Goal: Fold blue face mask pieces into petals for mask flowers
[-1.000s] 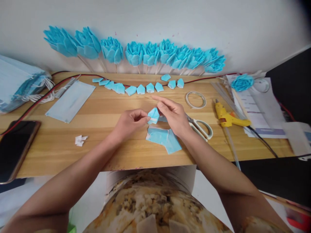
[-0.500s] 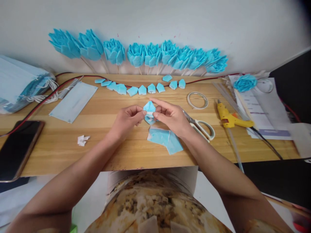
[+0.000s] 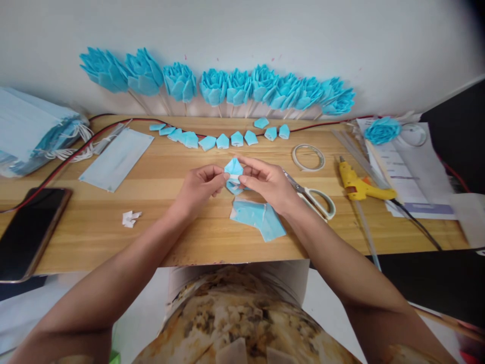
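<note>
Between my two hands is a small folded blue petal [image 3: 234,166] with a pointed top and a white strip across its lower part. My left hand [image 3: 204,183] pinches its left edge between thumb and finger. From the other side, my right hand [image 3: 265,183] grips the right edge, with its forefinger reaching behind the point. Just below lie flat blue mask fabric pieces [image 3: 261,217] on the table. Scissors [image 3: 312,198] with white handles rest by my right wrist, partly hidden by it. Beyond my hands, several folded blue petals [image 3: 223,141] form a row.
Several blue fabric flowers [image 3: 180,83] on sticks lean against the wall. To the right are a tape roll [image 3: 322,163], a yellow glue gun [image 3: 354,184] and another flower [image 3: 382,130]. On the left are a flat mask [image 3: 115,161], a phone [image 3: 32,232], white scraps [image 3: 131,219] and a mask stack [image 3: 34,131].
Both hands keep the same pinch on the petal, with hardly any movement. The whole view has shifted very slightly.
</note>
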`<state>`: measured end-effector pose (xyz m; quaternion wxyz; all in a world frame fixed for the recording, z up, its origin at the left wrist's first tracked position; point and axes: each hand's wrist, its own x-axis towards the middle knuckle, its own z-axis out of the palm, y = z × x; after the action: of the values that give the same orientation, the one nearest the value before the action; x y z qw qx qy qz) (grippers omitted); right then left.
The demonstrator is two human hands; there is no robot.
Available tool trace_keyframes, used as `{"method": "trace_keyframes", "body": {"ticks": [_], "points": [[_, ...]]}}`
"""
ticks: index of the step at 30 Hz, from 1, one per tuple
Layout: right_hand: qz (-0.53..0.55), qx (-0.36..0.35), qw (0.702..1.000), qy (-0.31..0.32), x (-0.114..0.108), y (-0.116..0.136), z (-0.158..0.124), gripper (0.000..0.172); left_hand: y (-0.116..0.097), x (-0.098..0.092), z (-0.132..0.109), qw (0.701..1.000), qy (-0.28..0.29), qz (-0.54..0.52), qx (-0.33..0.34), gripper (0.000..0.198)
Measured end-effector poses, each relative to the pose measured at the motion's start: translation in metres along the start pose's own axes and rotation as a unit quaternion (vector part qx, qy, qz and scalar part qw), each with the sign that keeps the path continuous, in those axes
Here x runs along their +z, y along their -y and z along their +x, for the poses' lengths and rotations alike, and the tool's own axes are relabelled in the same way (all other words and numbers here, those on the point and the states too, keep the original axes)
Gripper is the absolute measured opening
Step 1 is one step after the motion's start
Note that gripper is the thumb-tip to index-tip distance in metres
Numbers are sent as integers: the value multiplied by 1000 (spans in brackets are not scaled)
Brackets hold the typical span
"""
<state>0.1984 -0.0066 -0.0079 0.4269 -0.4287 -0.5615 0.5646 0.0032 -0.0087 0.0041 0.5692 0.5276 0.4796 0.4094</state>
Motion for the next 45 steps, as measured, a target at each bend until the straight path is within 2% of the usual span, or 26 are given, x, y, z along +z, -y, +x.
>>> {"method": "trace_keyframes", "body": {"ticks": [9, 12, 14, 16, 19, 21, 23, 27, 29, 33, 37, 45], "points": [[-45, -19, 999, 9, 2, 0, 0, 51, -2, 0, 0, 1000, 22, -7, -8, 26], [-55, -29, 998, 19, -4, 5, 2, 46, 0, -2, 0, 1000, 4, 4, -3, 23], [-63, -48, 997, -14, -16, 13, 3, 40, 1, -2, 1, 1000, -9, 0, 3, 20], [-82, -76, 990, -90, -33, 23, 2, 34, 1, -2, 1, 1000, -12, -7, 4, 18], [-155, -88, 969, -174, -64, 33, -6, 28, -2, 0, -1, 1000, -1, -14, -7, 16], [-234, -75, 950, -192, -81, 32, -14, 25, -4, 1, -2, 1000, 6, -22, -14, 15], [-340, -71, 918, -194, -92, 26, -22, 21, -5, 2, -3, 999, 10, -33, -18, 16], [-520, -61, 834, -174, -96, 16, -30, 17, -4, 2, -4, 999, 20, -42, -15, 19], [-547, -52, 820, -162, -91, 14, -30, 17, -4, 2, -3, 999, 23, -38, -13, 19], [-564, -27, 812, -146, -84, 10, -24, 13, -5, 2, -4, 999, 30, -34, -14, 20], [-570, -15, 804, -169, -83, 1, -19, 14, -4, 2, -4, 999, 31, -32, -11, 20], [-479, -36, 848, -226, -88, -26, -15, 15, -4, 2, -5, 998, 54, -21, -19, 26]]}}
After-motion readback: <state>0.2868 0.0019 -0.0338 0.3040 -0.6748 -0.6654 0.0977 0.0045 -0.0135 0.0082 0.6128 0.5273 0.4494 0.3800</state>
